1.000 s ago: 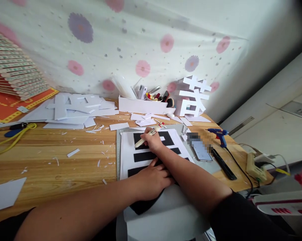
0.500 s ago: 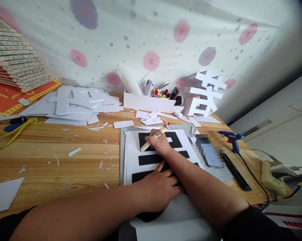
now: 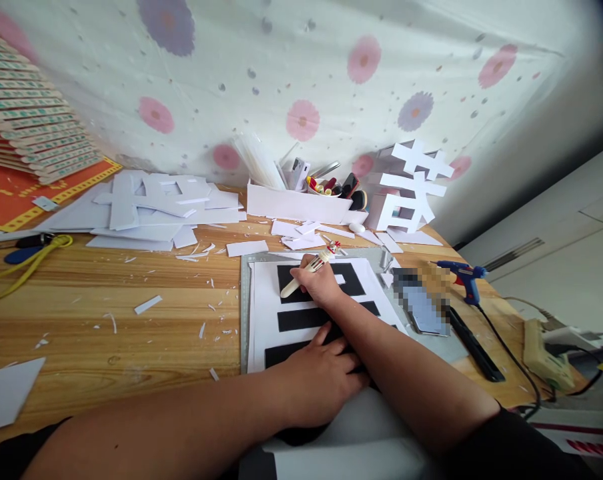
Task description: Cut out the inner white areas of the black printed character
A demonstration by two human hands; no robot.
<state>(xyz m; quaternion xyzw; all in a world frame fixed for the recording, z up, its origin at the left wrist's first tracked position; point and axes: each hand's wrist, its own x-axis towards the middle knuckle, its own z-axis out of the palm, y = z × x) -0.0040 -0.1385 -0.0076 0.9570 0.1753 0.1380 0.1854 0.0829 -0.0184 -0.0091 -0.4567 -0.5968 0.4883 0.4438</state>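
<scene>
My right hand (image 3: 322, 283) is closed around a cream-coloured pen-like tool (image 3: 301, 275) with a small red and white figure at its top end. Its tip rests on a white sheet (image 3: 264, 313) printed with thick black bars, which lies on a grey cutting mat (image 3: 242, 313). My left hand (image 3: 317, 377) lies flat, fingers spread, pressing the near part of that sheet. My forearms cross the lower frame and hide the sheet's near edge.
White foam-board offcuts (image 3: 151, 210) pile at the back left. A white tray of pens (image 3: 301, 200) and a standing white cut-out character (image 3: 411, 187) sit behind. A blue glue gun (image 3: 462, 275), black ruler (image 3: 474, 350), power strip (image 3: 544, 353) lie right. Yellow cord (image 3: 26, 267) lies left.
The view has shifted up and right since a second ago. My right hand with the tool has barely moved on the sheet; my left hand stays pressed down.
</scene>
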